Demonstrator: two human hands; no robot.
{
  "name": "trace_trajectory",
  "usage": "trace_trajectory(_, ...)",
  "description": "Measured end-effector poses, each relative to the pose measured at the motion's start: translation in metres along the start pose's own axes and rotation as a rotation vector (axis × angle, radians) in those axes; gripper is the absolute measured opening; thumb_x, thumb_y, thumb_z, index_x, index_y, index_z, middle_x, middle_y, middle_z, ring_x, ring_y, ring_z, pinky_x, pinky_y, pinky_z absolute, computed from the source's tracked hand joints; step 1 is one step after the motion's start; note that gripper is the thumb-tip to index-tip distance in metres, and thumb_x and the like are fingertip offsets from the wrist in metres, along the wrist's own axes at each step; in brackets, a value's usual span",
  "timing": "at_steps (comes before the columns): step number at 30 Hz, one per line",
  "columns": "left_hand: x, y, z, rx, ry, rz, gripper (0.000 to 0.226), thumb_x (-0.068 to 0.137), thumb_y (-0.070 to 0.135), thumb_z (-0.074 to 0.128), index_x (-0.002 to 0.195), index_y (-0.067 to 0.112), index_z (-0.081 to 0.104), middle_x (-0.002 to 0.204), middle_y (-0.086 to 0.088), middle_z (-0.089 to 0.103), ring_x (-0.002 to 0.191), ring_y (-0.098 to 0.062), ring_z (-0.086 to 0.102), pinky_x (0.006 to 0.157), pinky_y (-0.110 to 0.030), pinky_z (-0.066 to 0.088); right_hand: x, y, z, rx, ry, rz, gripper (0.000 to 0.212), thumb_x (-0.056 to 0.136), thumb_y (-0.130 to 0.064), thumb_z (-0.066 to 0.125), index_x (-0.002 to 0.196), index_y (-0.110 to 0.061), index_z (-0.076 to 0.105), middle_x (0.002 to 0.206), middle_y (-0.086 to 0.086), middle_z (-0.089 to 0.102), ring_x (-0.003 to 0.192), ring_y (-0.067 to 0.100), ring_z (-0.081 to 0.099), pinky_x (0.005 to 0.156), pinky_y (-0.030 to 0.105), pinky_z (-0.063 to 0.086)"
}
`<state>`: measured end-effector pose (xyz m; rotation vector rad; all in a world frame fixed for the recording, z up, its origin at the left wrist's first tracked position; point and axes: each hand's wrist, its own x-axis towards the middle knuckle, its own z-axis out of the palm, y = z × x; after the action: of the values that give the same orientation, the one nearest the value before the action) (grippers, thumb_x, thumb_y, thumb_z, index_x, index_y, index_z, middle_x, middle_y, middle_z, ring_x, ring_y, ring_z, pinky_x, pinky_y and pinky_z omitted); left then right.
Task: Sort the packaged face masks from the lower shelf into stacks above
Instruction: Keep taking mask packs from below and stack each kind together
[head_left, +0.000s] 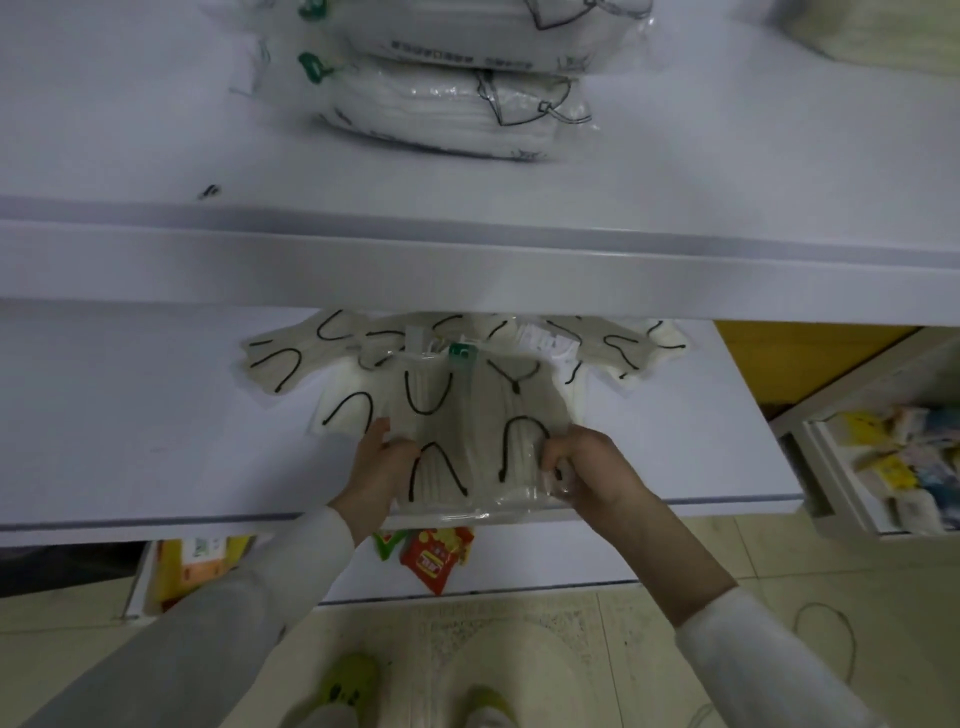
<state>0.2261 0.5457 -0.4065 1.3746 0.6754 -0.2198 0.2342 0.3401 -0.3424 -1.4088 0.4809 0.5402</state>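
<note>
Our left hand (382, 460) and right hand (587, 467) pinch the mask packet (467, 452) by its sides, fingers curled; its length runs front-to-back.

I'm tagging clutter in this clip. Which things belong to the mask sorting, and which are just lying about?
Job: mask pack gripped by left hand and right hand; loose packs on lower shelf; stacked packs on upper shelf.
Lying about: red snack packet; yellow box; bin of small packets; floor cord.
</note>
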Motion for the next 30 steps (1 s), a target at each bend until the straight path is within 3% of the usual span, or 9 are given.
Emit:
trace_trajectory(6, -0.017, 0.015, 0.029, -0.132, -0.017, -0.048, 0.019, 0.092, 0.016, 0.048, 0.101, 0.011, 0.063, 0.108, -0.019, 0.065, 0.096, -0.030, 0.062, 0.091, -0.044, 0.051, -0.012, 0.001, 0.013, -0.179, 0.025, -0.063, 0.019, 0.059, 0.005, 0.053, 0.071, -0.009, 0.053, 0.068, 0.006, 0.055, 0.064, 0.018, 0.050, 0.051, 0.021, 0.039)
trace_trajectory(10, -0.029, 0.028, 0.038, -0.309, -0.127, -0.057, 0.029, 0.092, 0.035, 0.052, 0.079, 0.020, 0.073, 0.081, -0.008, 0.072, 0.075, -0.022, 0.066, 0.068, -0.033, 0.053, -0.010, 0.005, 0.019, -0.316, 0.058, -0.059, 0.026, 0.076, 0.008, 0.053, 0.064, -0.014, 0.046, 0.063, 0.003, 0.046, 0.055, 0.015, 0.044, 0.050, 0.022, 0.038)
trace_trajectory(12, -0.039, 0.029, 0.040, -0.200, -0.144, 0.070, 0.008, 0.088, 0.019, 0.062, 0.092, 0.018, 0.070, 0.091, -0.008, 0.071, 0.079, -0.021, 0.068, 0.063, -0.031, 0.055, -0.015, 0.005, 0.022, -0.390, 0.062, -0.074, 0.022, 0.078, 0.004, 0.055, 0.067, -0.013, 0.048, 0.066, 0.004, 0.049, 0.058, 0.015, 0.047, 0.050, 0.019, 0.039)
trace_trajectory(14, -0.047, 0.026, 0.039, -0.138, -0.144, 0.162, 0.020, 0.085, 0.001, 0.063, 0.099, 0.015, 0.065, 0.100, -0.010, 0.069, 0.091, -0.025, 0.067, 0.073, -0.036, 0.056, -0.021, 0.004, 0.021, -0.490, 0.115, -0.133, 0.008, 0.080, -0.004, 0.062, 0.080, -0.010, 0.057, 0.077, 0.004, 0.057, 0.065, 0.013, 0.052, 0.049, 0.016, 0.040)
trace_trajectory(16, -0.049, 0.026, 0.040, -0.170, -0.122, 0.209, 0.027, 0.083, -0.002, 0.064, 0.105, 0.013, 0.064, 0.102, -0.008, 0.069, 0.094, -0.024, 0.066, 0.078, -0.035, 0.055, -0.026, 0.009, 0.015, -0.506, 0.245, -0.266, 0.025, 0.077, -0.011, 0.071, 0.098, -0.010, 0.059, 0.092, 0.002, 0.061, 0.079, 0.013, 0.056, 0.058, 0.014, 0.042)
trace_trajectory(18, -0.055, 0.030, 0.040, -0.246, -0.139, 0.239, 0.028, 0.081, 0.003, 0.068, 0.104, 0.016, 0.067, 0.101, -0.008, 0.070, 0.094, -0.023, 0.067, 0.079, -0.035, 0.055, -0.034, 0.015, 0.012, -0.300, 0.331, -0.315, 0.048, 0.071, -0.017, 0.081, 0.110, -0.014, 0.052, 0.101, -0.002, 0.058, 0.093, 0.015, 0.056, 0.074, 0.020, 0.041)
trace_trajectory(21, -0.063, 0.034, 0.048, -0.382, -0.106, 0.243, 0.027, 0.085, 0.000, 0.063, 0.109, 0.011, 0.063, 0.107, -0.013, 0.067, 0.100, -0.028, 0.064, 0.087, -0.039, 0.052, -0.045, 0.026, 0.018, 0.110, 0.138, -0.172, 0.060, 0.068, -0.023, 0.083, 0.119, -0.008, 0.054, 0.111, 0.005, 0.065, 0.102, 0.024, 0.061, 0.080, 0.030, 0.047)
trace_trajectory(25, -0.089, 0.043, 0.056, -0.394, -0.164, 0.297, 0.031, 0.086, -0.002, 0.060, 0.116, 0.007, 0.061, 0.109, -0.012, 0.068, 0.099, -0.025, 0.065, 0.080, -0.031, 0.053, -0.061, 0.015, 0.024, 0.301, 0.011, -0.321, 0.032, 0.082, 0.000, 0.067, 0.113, -0.005, 0.065, 0.106, 0.010, 0.072, 0.099, 0.028, 0.068, 0.086, 0.042, 0.055)
trace_trajectory(30, -0.123, 0.074, 0.027, -0.325, -0.233, 0.328, 0.036, 0.078, 0.005, 0.070, 0.113, 0.010, 0.062, 0.102, -0.006, 0.072, 0.097, -0.023, 0.067, 0.078, -0.030, 0.055, -0.099, -0.025, -0.008, -0.002, 0.028, -0.515, 0.022, 0.077, 0.001, 0.072, 0.098, -0.004, 0.070, 0.091, 0.007, 0.074, 0.085, 0.022, 0.070, 0.071, 0.036, 0.056)
